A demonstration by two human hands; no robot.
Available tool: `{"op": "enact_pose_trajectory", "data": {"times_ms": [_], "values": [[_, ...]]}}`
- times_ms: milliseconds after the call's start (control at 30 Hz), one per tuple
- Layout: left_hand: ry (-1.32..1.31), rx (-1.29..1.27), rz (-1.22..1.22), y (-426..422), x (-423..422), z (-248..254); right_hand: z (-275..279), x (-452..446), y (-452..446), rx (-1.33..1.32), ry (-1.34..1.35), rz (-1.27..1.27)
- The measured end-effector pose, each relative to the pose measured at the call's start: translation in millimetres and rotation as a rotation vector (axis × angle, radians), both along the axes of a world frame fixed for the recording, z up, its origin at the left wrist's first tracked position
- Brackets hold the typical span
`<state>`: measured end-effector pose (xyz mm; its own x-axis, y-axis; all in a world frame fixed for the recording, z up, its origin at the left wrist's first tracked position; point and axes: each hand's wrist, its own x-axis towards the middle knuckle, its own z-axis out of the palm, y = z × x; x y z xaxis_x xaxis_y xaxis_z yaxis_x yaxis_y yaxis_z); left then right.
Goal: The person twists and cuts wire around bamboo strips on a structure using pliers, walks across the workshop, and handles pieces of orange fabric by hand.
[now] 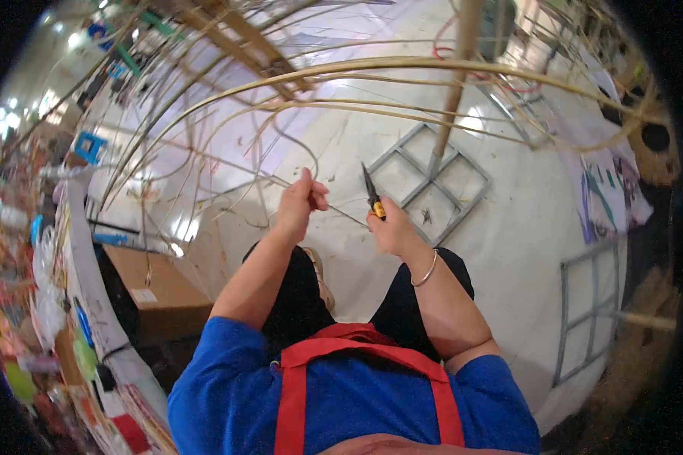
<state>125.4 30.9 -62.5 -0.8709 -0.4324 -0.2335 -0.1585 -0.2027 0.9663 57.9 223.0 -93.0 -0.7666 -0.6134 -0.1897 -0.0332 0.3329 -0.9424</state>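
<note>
My left hand [303, 203] is closed around a thin cane strip [349, 215], which runs out of it toward my right hand. My right hand [392, 227] grips a dark pointed tool [370, 188] with a yellow-and-black handle, its tip up and away from me; whether it is a knife or pliers I cannot tell. The strip's end lies close to the right fingers, and contact there is unclear. Beyond both hands arches a frame of bent cane strips [319, 72], with loose curved ends hanging to the left.
A grey metal grid base [478, 199] with an upright pole [457, 91] stands ahead right. Another metal grid [590, 315] lies at the right. A cardboard box [155, 284] sits at my left beside a cluttered table [106, 334].
</note>
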Motion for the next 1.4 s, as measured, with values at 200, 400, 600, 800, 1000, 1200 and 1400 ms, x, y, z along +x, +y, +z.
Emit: {"op": "enact_pose_trajectory", "data": {"times_ms": [200, 400, 600, 800, 1000, 1200, 1400], "values": [[0.024, 0.079, -0.333, 26.6, 33.9, -62.7, -1.5, 18.7, -24.6, -0.132, 0.577, 0.131], [0.324, 0.249, 0.089, 61.1, 59.9, -21.7, 27.0, 55.5, -45.1, -0.328, 0.828, 0.470], [0.513, -0.208, 0.667, -47.5, 130.8, 75.1, 16.0, 51.4, -27.9, -0.247, 0.768, 0.212], [0.436, -0.567, 1.095, -122.8, 237.7, 231.5, 3.8, 36.7, -11.9, -0.068, 0.416, 0.268], [-0.028, -0.450, 0.772, -127.6, 278.2, 225.7, 5.4, 38.3, -14.6, -0.060, 0.345, 0.316], [0.481, -0.274, 1.281, -221.1, 301.4, 235.8, 6.2, 36.4, -9.5, 0.008, 0.310, 0.314], [-1.228, -0.963, 1.182, -338.5, 340.3, 248.0, -20.4, 22.5, -4.0, 0.004, 0.334, 0.321]]}}
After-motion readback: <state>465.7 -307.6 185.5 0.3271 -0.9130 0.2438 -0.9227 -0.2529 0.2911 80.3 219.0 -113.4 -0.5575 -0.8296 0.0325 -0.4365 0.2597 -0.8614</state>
